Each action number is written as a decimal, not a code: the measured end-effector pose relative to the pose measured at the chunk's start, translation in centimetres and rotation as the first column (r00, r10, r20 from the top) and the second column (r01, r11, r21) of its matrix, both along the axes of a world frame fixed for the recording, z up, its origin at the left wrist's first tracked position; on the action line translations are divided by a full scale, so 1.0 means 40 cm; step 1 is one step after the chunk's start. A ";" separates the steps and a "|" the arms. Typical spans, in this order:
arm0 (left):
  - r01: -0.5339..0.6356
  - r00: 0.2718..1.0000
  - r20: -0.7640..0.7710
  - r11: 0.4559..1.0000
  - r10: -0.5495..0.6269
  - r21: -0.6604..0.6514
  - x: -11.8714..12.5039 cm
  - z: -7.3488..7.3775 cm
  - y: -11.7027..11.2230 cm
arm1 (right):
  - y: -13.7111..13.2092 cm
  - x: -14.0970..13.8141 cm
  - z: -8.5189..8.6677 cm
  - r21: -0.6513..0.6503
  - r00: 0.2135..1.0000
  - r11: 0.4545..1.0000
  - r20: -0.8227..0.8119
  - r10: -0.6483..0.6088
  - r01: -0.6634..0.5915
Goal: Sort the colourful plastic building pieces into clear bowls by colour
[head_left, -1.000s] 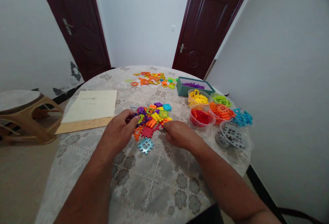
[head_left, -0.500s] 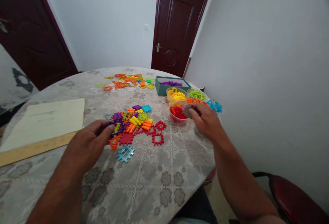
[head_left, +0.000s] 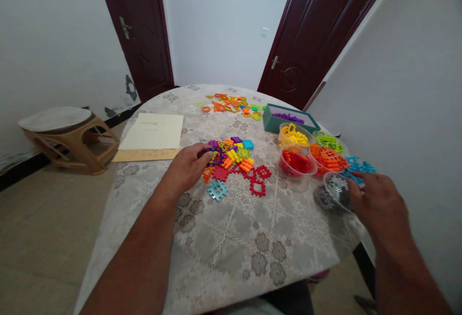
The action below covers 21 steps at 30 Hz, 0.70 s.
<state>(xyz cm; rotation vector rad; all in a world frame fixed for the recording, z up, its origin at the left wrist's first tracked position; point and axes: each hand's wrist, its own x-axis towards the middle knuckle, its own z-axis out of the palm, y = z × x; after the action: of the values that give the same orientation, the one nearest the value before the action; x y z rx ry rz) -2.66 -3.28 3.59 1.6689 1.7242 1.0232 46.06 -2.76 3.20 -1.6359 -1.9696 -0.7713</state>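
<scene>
My left hand (head_left: 191, 165) is closed on a purple interlocking plastic piece (head_left: 217, 156), a notched square frame, at the left edge of a mixed pile. In that pile lie yellow connector pieces (head_left: 234, 156), orange connector pieces (head_left: 247, 164) and a blue notched piece (head_left: 248, 144). Red notched frames (head_left: 257, 188) and a light blue window piece (head_left: 217, 190) lie in front. My right hand (head_left: 378, 204) hovers at the right side of a clear bowl of grey pieces (head_left: 338, 187). Its thumb and forefinger are apart, with no piece visible between them; the other fingers are partly hidden.
Bowls of red (head_left: 296, 161), yellow (head_left: 294, 135), orange (head_left: 327, 158) and green pieces (head_left: 329, 141) stand at the right, beside blue pieces (head_left: 361, 168) and a green box (head_left: 272, 121) with purple pieces. Farther back lies another pile (head_left: 231, 104). Paper sheets (head_left: 151, 132) lie left; a stool (head_left: 68, 137) stands beyond.
My right hand has moved from beside the red bowl to the grey bowl, and the grey piece no longer shows in its fingers. The view has turned left; my left hand still holds the purple piece.
</scene>
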 end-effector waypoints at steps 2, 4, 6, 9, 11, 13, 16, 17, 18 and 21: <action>-0.010 1.000 0.001 1.000 0.010 0.008 -0.003 -0.001 0.000 | -0.007 -0.072 0.023 -0.012 0.996 0.997 -0.057 0.075 -0.076; -0.016 1.000 0.007 1.000 0.016 0.010 -0.004 -0.003 0.000 | -0.013 -0.171 0.037 -0.110 0.958 0.960 -0.164 0.236 -0.256; -0.028 1.000 0.014 1.000 0.027 0.015 -0.004 -0.004 -0.001 | -0.019 -0.286 0.032 -0.249 0.859 0.833 -0.284 0.425 -0.494; -0.046 0.999 0.019 0.999 0.046 0.025 -0.006 -0.005 -0.003 | -0.028 -0.454 -0.004 -0.408 0.698 0.568 -0.368 0.614 -0.715; -0.048 0.999 0.026 0.998 0.048 0.030 -0.007 -0.005 -0.005 | -0.035 -0.546 -0.034 -0.508 0.662 0.455 -0.366 0.654 -0.731; -0.050 0.998 0.032 0.998 0.049 0.037 -0.008 -0.003 -0.007 | -0.042 -0.618 -0.061 -0.592 0.673 0.409 -0.335 0.659 -0.695; -0.048 0.998 0.030 0.997 0.046 0.053 -0.010 0.000 -0.009 | -0.053 -0.686 -0.087 -0.643 0.743 0.458 -0.274 0.610 -0.613; -0.047 0.999 0.028 0.997 0.045 0.056 -0.011 0.001 -0.009 | -0.058 -0.700 -0.093 -0.644 0.775 0.496 -0.256 0.578 -0.583; -0.044 0.999 0.025 0.997 0.042 0.059 -0.012 0.001 -0.008 | -0.063 -0.709 -0.097 -0.641 0.804 0.533 -0.241 0.544 -0.553; -0.029 0.999 0.025 0.998 0.027 0.062 -0.015 -0.003 -0.005 | -0.076 -0.717 -0.105 -0.636 0.851 0.593 -0.211 0.481 -0.493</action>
<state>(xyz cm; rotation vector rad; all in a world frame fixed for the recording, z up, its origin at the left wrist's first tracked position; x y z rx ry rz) -3.28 -3.49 3.49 1.6683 1.7210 1.1160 17.40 -5.81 -0.98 -1.2623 -2.7011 0.2253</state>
